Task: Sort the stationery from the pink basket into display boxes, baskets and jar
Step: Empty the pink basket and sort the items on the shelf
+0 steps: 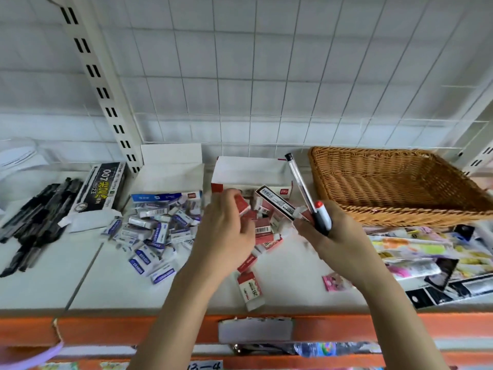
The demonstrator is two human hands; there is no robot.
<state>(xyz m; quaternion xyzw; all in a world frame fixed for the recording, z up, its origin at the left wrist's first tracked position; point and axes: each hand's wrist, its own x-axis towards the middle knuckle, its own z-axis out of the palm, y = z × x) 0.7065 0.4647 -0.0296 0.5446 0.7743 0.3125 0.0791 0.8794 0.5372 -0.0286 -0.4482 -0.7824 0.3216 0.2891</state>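
My right grip (333,236) is curled round several things at once: a clear pen (298,180) with a black cap that sticks up and back over the red box (249,173), a marker (321,216) with a red tip, grey body and black end, and a long black-and-white box (277,202) with a barcode that slants up to the left. How each finger lies under them I cannot make out; the back of the hand hides that.

My left grip (226,228) pinches a red eraser (243,205) between thumb and fingertips, over the mouth of the red box. More red erasers (262,227) fill that box and spill onto the counter (112,279) toward me; my hands cover part of the pile. One lies alone near the front edge (250,288).

Left of it the blue box (170,194) stands open, blue erasers (152,236) scattered in front. Further left, black pens (34,222) lie in a heap beside a black pen carton (100,186).

At right a wicker basket (394,188) stands tilted toward me, its far corner cut off by the frame. Colourful packets (418,252) below it are blurred; I cannot tell what they are. A small pink packet (334,281) lies by my right wrist. A clear container (18,156) at far left is hazy. The pink basket shows only as a curved rim (32,356) at the lower left corner.
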